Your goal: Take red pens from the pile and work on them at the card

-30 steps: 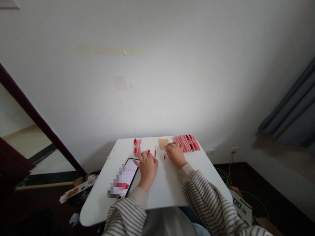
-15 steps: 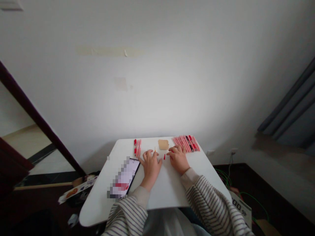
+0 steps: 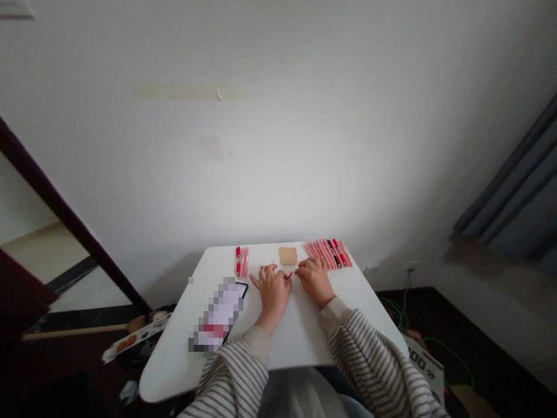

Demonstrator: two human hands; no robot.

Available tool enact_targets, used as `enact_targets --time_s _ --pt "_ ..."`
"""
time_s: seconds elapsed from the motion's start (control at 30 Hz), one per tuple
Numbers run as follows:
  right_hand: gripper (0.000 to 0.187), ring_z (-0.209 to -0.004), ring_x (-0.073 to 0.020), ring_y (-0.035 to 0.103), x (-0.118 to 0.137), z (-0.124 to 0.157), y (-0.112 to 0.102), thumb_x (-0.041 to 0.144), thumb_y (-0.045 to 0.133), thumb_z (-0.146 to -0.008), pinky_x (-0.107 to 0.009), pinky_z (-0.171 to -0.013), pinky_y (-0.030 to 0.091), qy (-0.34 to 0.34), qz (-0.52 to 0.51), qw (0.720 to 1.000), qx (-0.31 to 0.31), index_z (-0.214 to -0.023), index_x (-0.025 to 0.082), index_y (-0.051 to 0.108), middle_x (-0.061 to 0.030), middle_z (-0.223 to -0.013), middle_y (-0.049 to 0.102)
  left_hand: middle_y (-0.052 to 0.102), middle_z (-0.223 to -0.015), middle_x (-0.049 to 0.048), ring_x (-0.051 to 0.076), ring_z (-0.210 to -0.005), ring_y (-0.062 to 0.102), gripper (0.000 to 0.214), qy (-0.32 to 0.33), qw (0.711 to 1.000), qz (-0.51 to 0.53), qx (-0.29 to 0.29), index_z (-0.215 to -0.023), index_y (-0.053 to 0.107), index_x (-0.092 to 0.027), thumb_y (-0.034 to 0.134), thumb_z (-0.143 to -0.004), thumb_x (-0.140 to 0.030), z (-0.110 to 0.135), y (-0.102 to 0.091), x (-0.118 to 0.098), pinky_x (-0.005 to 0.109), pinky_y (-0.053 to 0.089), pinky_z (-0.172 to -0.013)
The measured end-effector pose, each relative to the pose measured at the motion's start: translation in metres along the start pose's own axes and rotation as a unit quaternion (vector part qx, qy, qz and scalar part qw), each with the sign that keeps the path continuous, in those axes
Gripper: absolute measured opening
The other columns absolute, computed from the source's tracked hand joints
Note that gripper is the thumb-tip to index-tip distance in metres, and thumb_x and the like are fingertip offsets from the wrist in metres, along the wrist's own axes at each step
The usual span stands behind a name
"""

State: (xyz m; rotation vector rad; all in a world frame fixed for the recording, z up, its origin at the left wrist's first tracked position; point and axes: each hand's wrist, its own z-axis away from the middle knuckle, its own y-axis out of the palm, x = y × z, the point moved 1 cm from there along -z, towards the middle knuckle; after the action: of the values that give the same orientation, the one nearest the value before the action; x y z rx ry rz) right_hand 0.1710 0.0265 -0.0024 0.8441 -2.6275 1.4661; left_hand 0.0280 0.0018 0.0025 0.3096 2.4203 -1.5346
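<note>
My left hand (image 3: 274,290) rests on the white table (image 3: 296,337) with its fingers curled, pinching a small red pen part (image 3: 289,275) at its right side. My right hand (image 3: 314,280) lies close beside it, fingers bent down onto the table; what it holds, if anything, is hidden. A row of several pink and red pens (image 3: 329,253) lies just beyond my right hand. A few pink pens (image 3: 241,262) lie at the far left of the table. A small tan card (image 3: 288,255) sits between the two groups.
A phone (image 3: 219,316) with a lit screen lies on the table's left side. The wall stands directly behind the table. Cables and a box (image 3: 424,360) are on the floor at the right, and packaging (image 3: 134,337) lies on the floor at the left.
My left hand has shifted right, away from the phone, and closed in toward my right hand. The thin red refill it held upright a second ago is no longer visible.
</note>
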Motion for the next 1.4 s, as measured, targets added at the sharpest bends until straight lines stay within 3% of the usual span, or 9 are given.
enact_targets --time_s 0.4,0.8,1.0,1.2,1.3,1.4 --pt "0.014 -0.105 -0.0237 0.05 -0.007 0.002 0.007 0.023 0.061 -0.09 -0.049 -0.106 0.021 0.013 -0.014 0.999 -0.039 -0.097 0.027 0.071 -0.0037 -0.094 0.07 0.058 -0.124 0.0048 0.028 -0.124 0.042 0.011 0.011 0.999 0.041 -0.034 -0.088 0.071 -0.029 0.064 -0.08 -0.032 0.0 -0.003 0.001 0.07 0.018 -0.109" --pt "0.011 -0.098 -0.0225 0.05 -0.008 0.002 0.007 0.025 0.066 -0.088 -0.041 -0.093 0.03 0.009 -0.083 0.995 -0.062 -0.088 0.031 0.075 -0.0022 -0.089 0.07 0.057 -0.125 0.0029 0.028 -0.125 0.042 0.011 0.022 0.997 0.068 -0.024 -0.089 0.073 -0.033 0.066 -0.081 -0.032 0.0 -0.005 0.001 0.07 0.02 -0.109" --pt "0.012 -0.098 -0.0226 0.052 -0.013 0.001 0.011 0.024 0.065 -0.088 -0.04 -0.092 0.033 0.009 -0.117 0.99 -0.072 -0.093 0.029 0.074 -0.0022 -0.091 0.072 0.057 -0.125 0.0029 0.028 -0.125 0.042 0.011 0.021 0.996 0.081 -0.026 -0.088 0.073 -0.033 0.065 -0.081 -0.033 0.001 -0.003 0.003 0.069 0.021 -0.109" --pt "0.031 -0.104 -0.0234 0.049 -0.022 0.004 0.006 0.008 0.055 -0.088 -0.041 -0.095 0.032 0.024 -0.045 0.997 -0.063 -0.107 0.028 0.071 -0.0031 -0.103 0.071 0.058 -0.124 0.004 0.027 -0.123 0.042 0.01 0.007 0.996 0.082 -0.034 -0.087 0.073 -0.032 0.065 -0.081 -0.033 0.001 -0.003 0.008 0.068 0.018 -0.109" --pt "0.038 -0.109 -0.0251 0.045 -0.024 0.005 0.002 0.002 0.054 -0.084 -0.045 -0.099 0.028 0.019 0.0 0.999 -0.032 -0.099 0.03 0.074 -0.0005 -0.109 0.07 0.059 -0.122 0.0052 0.027 -0.121 0.043 0.01 0.001 0.996 0.076 -0.037 -0.087 0.073 -0.03 0.065 -0.081 -0.033 0.0 -0.004 0.011 0.065 0.018 -0.109" --pt "0.033 -0.112 -0.026 0.043 -0.024 0.005 0.001 0.006 0.059 -0.084 -0.048 -0.101 0.025 -0.004 0.013 1.0 -0.006 -0.092 0.033 0.075 0.0016 -0.113 0.069 0.06 -0.121 0.0043 0.026 -0.118 0.044 0.01 0.002 0.996 0.072 -0.045 -0.086 0.073 -0.03 0.066 -0.081 -0.034 0.0 -0.005 0.013 0.06 0.02 -0.109"
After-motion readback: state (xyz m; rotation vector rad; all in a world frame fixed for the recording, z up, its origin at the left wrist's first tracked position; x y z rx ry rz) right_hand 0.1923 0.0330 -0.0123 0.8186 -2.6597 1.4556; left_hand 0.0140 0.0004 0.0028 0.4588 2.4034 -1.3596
